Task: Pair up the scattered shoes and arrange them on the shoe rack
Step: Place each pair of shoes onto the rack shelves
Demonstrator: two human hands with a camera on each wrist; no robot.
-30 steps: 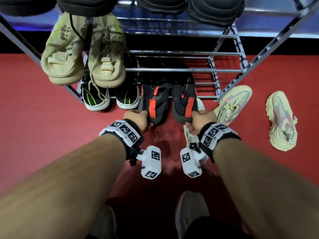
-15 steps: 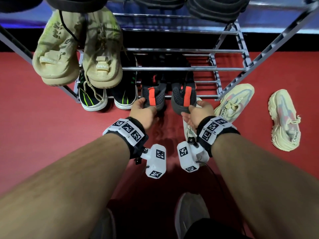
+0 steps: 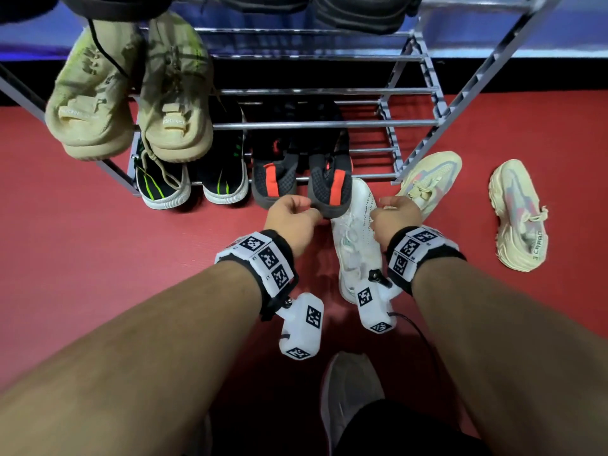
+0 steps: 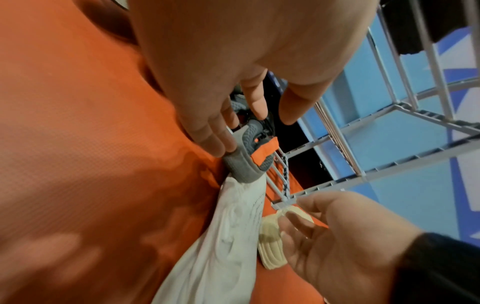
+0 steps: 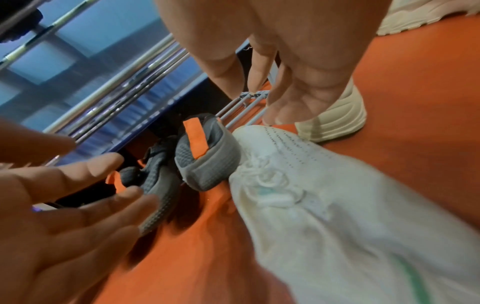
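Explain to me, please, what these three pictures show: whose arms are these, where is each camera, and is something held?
No machine: a person's two bare arms. The head camera looks down; each wrist wears a small white camera looking along the fingers. The left hand and right hand hang open and hold nothing. On the grey metal shoe rack the dark grey shoes with orange heel straps stand on the lowest shelf, beside black shoes with green stripes. On the red floor lie a white knit sneaker and two cream sneakers.

shoe rack (image 3: 325,124): glossy metal bars | dark shoes (image 3: 329,189): textured mesh cloth | floor (image 3: 82,258): matt, possibly rubber
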